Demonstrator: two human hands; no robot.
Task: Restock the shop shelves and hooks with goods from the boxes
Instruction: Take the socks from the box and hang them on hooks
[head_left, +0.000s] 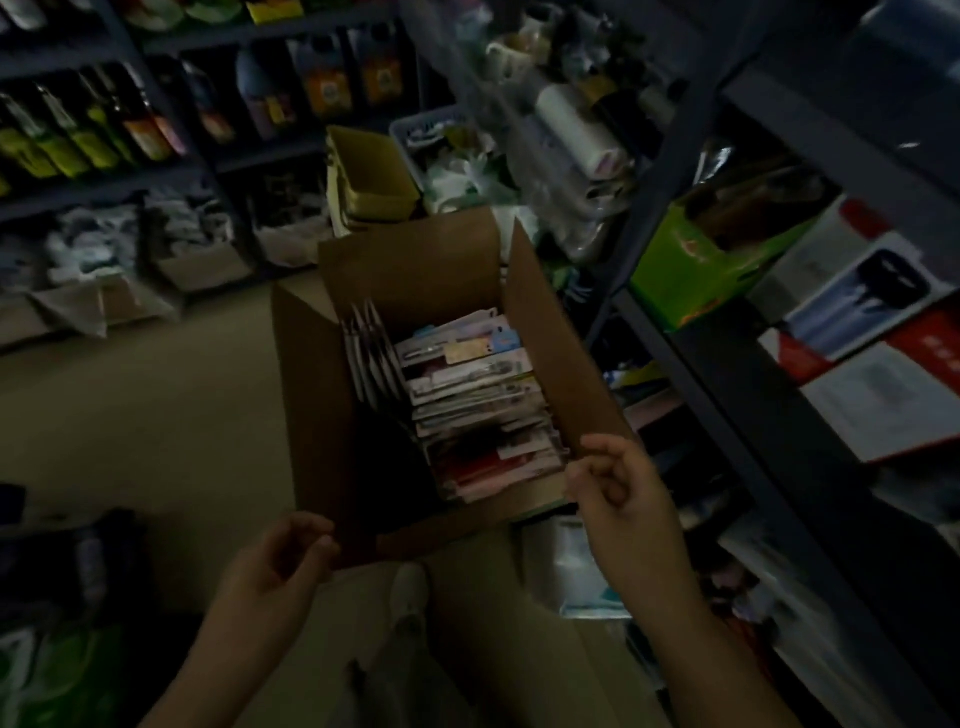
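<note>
Shelving (670, 171) runs up the right side, well beyond the r. hand's reach from here; more racks w/ bottles (78, 130) sit far off past the l. hand. Floor (130, 415) is bare tan between.

Cardboard box (311, 395) stands open just ahead of both hands, flaps up. Near flap sits between the two hands. L. hand (275, 566) has fingers curled at the near-left flap edge, thumb over the top. It looks like a pinch on the flap, but dim light, can't tell for sure if there's contact. R. hand (618, 493) is just beside the right flap's near corner, fingers loosely curled, holding nothing visible.

Inside, ahead of the r. hand's fingertips: a stack of carded packs (472, 400), flat blister-type goods lying overlapped. Left of those, nearer the l. hand's line, a row of dark thin packs (371, 358) standing on edge.

Handling guess: packs are light, card backing stiff-ish but bends; plastic fronts likely slick, so a stack could fan out or slide. Best hold prob. thumb on top, fingers under, on a small bunch at the near end, or by the hang-tab end for hooks. Box itself is prob. heavy when full; flaps are floppy, don't lift by them.
</note>
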